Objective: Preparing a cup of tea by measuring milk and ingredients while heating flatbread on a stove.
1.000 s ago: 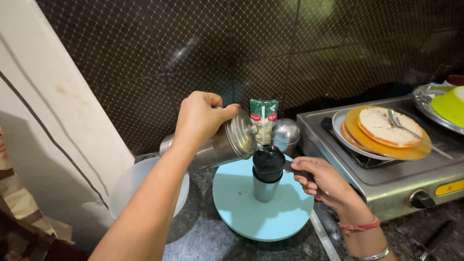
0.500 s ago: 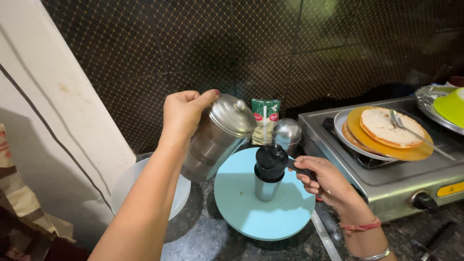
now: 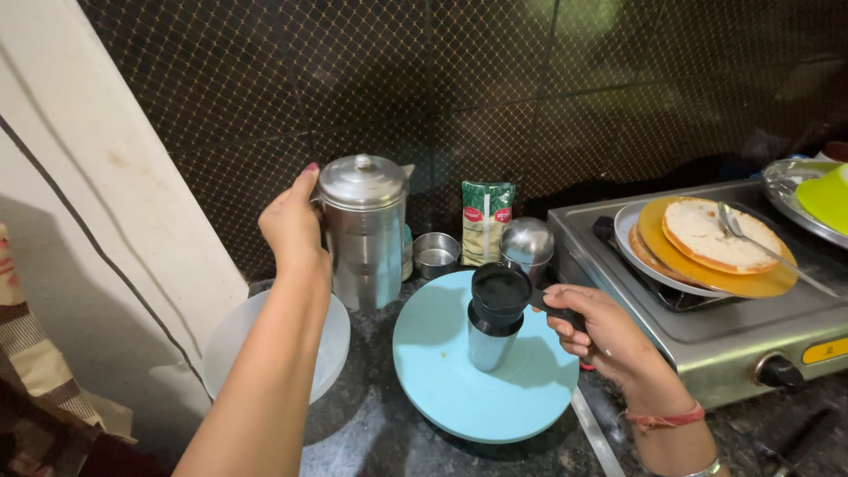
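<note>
Dark mesh-patterned wall tiles back a speckled black desk [image 3: 371, 433]. At centre frame a steel tumbler [image 3: 490, 340] stands on a pale blue plate [image 3: 442, 380], topped by a black strainer [image 3: 501, 291] whose handle the right hand [image 3: 601, 331] grips with curled fingers. Left of centre, the left hand [image 3: 291, 225] is wrapped around an upright lidded steel canister [image 3: 364, 230]. Behind stand a small steel cup [image 3: 435, 253] and a green packet [image 3: 487, 221]. At right, a gas stove [image 3: 707, 327] carries plates with flatbread [image 3: 720, 231].
</note>
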